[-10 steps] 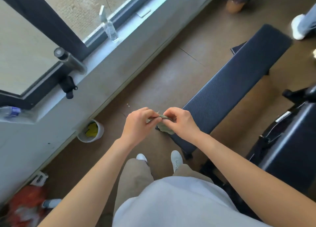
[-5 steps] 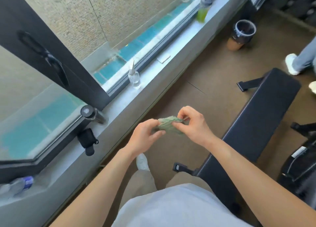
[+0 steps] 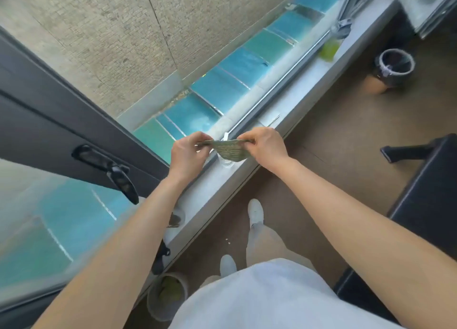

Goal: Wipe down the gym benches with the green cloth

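Head view: mid-frame, I see the left hand [image 3: 188, 153] and right hand [image 3: 264, 147] pinch the green cloth [image 3: 228, 149] taut between closed fingertips, probably refolding it; the bench [image 3: 430, 195] waits far right.

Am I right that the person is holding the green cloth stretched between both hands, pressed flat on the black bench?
Not quite. The head view shows the green cloth pinched between the left hand and right hand in the air, over the window sill. The black bench sits off to the right, untouched.
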